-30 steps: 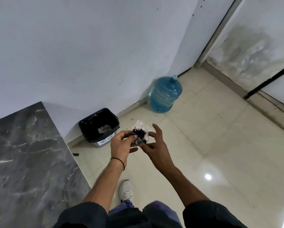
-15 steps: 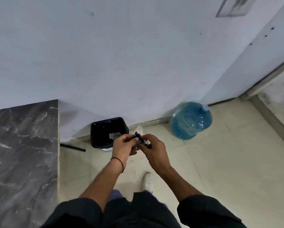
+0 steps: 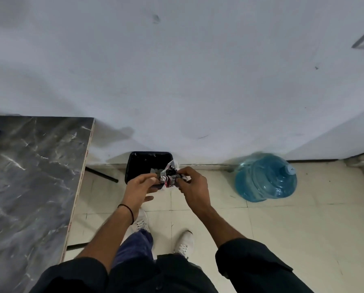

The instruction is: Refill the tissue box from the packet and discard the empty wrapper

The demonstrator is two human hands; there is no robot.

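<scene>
A crumpled plastic wrapper (image 3: 171, 176), clear with black and red print, is held between both hands just over the near right corner of a black bin (image 3: 144, 163). My right hand (image 3: 192, 183) is closed around its right end. My left hand (image 3: 139, 186) pinches its left edge with thumb and fingertips. The bin stands on the floor against the white wall, lined with a black bag, with some grey scraps inside. No tissue box is in view.
A dark marble-pattern table (image 3: 31, 182) fills the left side, its edge close to my left arm. A blue water jug (image 3: 265, 177) lies on the tiled floor at the right by the wall. My white shoes (image 3: 183, 244) stand below the hands.
The view has turned to face the wall squarely and I have come closer to the bin. The hands have carried the wrapper forward until it hangs over the bin's corner, squeezed tighter.
</scene>
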